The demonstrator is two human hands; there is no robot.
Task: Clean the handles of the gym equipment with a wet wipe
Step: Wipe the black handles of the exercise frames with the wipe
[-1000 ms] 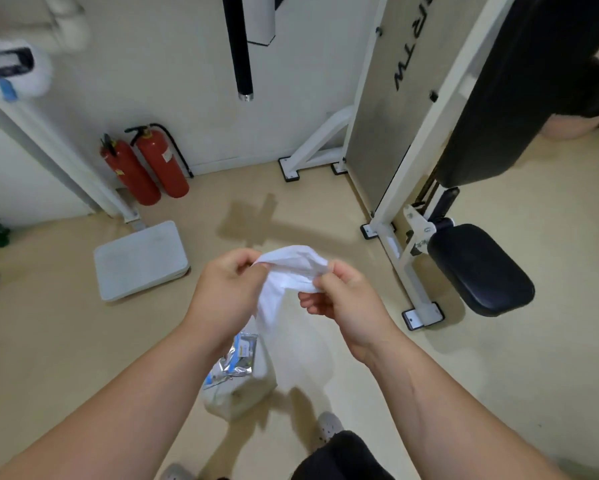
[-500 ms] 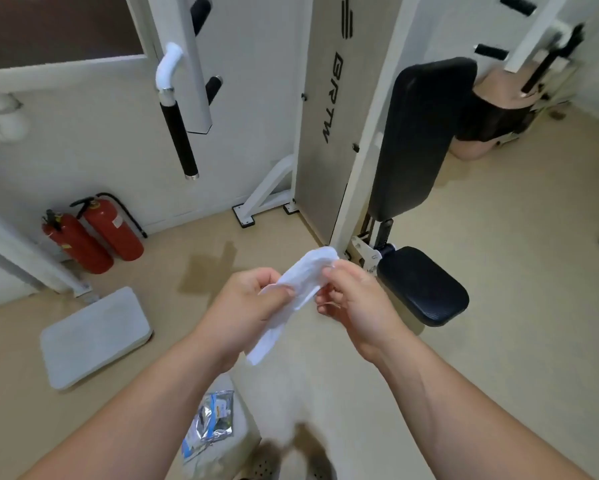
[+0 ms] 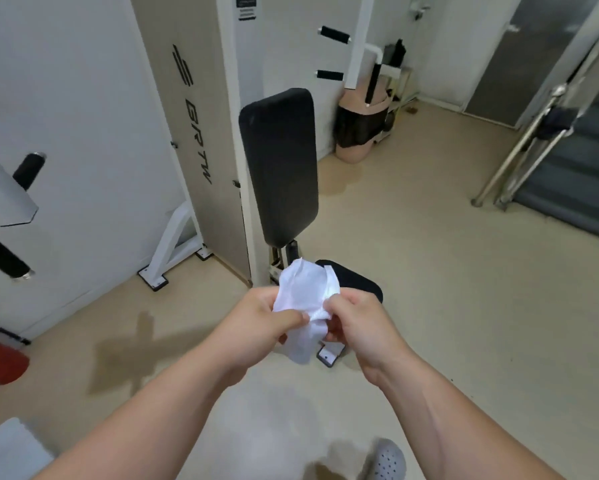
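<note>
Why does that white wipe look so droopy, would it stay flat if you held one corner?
Probably not. The wet wipe looks floppy: it bunches and folds between the left hand and right hand, and its lower end hangs limp. It seems very light, since pinching fingers alone hold it. Being thin, it might tear if tugged hard.

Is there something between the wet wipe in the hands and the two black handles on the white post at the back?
Yes. The upright black back pad and the seat stand between the wet wipe and the black handles.
</note>
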